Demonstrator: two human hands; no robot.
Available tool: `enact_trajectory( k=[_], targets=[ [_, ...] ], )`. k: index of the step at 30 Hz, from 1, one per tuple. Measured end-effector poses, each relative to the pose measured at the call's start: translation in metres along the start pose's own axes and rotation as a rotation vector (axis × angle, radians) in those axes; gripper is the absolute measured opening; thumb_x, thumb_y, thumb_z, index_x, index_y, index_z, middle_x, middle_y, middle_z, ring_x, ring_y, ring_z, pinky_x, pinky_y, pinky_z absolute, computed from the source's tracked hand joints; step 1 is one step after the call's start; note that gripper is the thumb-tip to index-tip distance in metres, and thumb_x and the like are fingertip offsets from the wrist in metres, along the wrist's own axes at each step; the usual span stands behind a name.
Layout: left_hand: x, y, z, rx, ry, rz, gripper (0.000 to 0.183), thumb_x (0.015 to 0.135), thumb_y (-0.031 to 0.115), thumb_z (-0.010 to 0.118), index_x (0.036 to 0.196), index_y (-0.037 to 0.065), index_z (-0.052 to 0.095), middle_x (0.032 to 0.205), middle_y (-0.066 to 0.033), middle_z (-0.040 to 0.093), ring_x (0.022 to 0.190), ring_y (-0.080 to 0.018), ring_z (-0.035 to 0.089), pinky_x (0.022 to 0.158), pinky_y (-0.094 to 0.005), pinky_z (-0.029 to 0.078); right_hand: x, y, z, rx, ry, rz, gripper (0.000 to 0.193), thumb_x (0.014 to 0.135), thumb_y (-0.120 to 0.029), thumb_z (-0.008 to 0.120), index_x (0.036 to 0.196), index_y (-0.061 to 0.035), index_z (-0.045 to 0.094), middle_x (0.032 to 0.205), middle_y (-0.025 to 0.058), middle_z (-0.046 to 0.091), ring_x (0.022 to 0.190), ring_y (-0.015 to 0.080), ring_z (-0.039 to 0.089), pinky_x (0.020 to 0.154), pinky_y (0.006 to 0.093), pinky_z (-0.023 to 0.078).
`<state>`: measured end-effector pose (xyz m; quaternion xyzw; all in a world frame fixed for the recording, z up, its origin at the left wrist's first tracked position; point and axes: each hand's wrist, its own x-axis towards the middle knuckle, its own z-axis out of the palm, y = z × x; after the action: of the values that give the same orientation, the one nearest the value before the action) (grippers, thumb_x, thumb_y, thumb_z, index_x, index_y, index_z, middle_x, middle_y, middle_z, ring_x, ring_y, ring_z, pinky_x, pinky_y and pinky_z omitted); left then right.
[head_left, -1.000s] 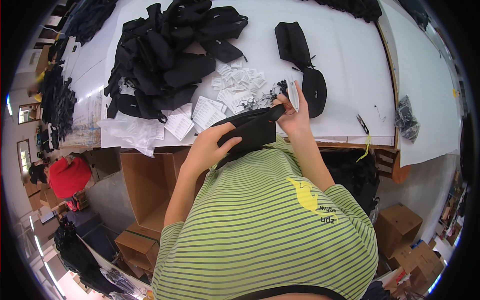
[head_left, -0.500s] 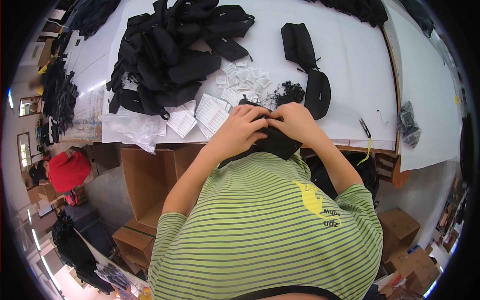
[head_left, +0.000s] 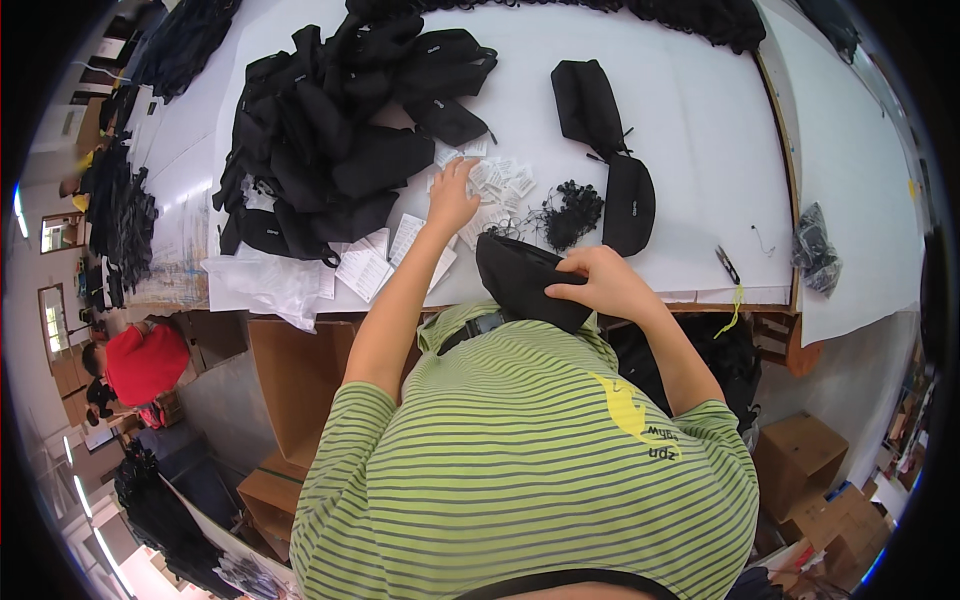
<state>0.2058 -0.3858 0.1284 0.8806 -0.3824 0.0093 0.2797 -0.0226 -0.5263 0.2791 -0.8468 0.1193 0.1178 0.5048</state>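
Note:
My right hand (head_left: 605, 283) pinches the rim of a black fabric pouch (head_left: 515, 278) at the table's front edge, close to my body. The pouch's mouth gapes a little. My left hand (head_left: 454, 198) reaches away from it, fingers apart over the near left part of a heap of small white packets or labels (head_left: 503, 180); whether its fingertips touch them I cannot tell. Right of that heap lies a tangle of small black tags on strings (head_left: 573, 213). Two more black pouches, one far (head_left: 587, 105) and one near (head_left: 629, 205), lie end to end on the right.
A large pile of black pouches (head_left: 310, 130) covers the table's left part. Before it lie printed white cards (head_left: 364, 270) and a clear plastic bag (head_left: 262, 285). Thread snips (head_left: 727, 264) with a yellow cord rest near the right edge. An open carton (head_left: 300, 385) stands below the table.
My left hand has let go of the pouch and moved forward and left to the white packets. My right hand keeps the pouch, which now shows more fully.

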Motion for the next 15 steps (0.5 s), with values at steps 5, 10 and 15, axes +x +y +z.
enact_trajectory(
  k=[5,10,15],
  targets=[
    [0.010,-0.016,-0.001,0.054,-0.079,0.050,0.024,0.080,0.017,0.065,0.102,0.008,0.063,0.103,-0.0058,0.063,0.100,-0.0266,0.055,0.091,-0.0404,0.039,-0.002,0.006,-0.005,-0.226,0.194,-0.091,0.021,0.071,-0.022,0.072,0.080,-0.0039,0.068,0.069,0.0095,0.052,0.072,0.0269,0.055,0.064,0.0371,0.044],
    [0.015,0.049,-0.056,-0.674,-0.093,-0.209,0.021,0.083,0.023,0.064,0.094,0.005,0.065,0.096,-0.0056,0.064,0.105,-0.0212,0.054,0.094,-0.0393,0.035,0.007,0.023,-0.001,-0.491,0.439,-0.215,0.014,0.071,-0.017,0.071,0.078,-0.0061,0.065,0.071,0.0054,0.050,0.074,0.0236,0.053,0.066,0.0354,0.043],
    [-0.014,0.096,-0.114,-0.137,-0.288,0.458,0.032,0.081,0.029,0.068,0.102,0.006,0.063,0.112,-0.0099,0.058,0.116,-0.0243,0.047,0.102,-0.0445,0.026,0.021,0.007,0.001,-0.496,0.481,-0.328,0.014,0.072,-0.016,0.071,0.080,-0.0054,0.066,0.070,0.0063,0.048,0.071,0.0239,0.052,0.062,0.0351,0.043]
  ],
)
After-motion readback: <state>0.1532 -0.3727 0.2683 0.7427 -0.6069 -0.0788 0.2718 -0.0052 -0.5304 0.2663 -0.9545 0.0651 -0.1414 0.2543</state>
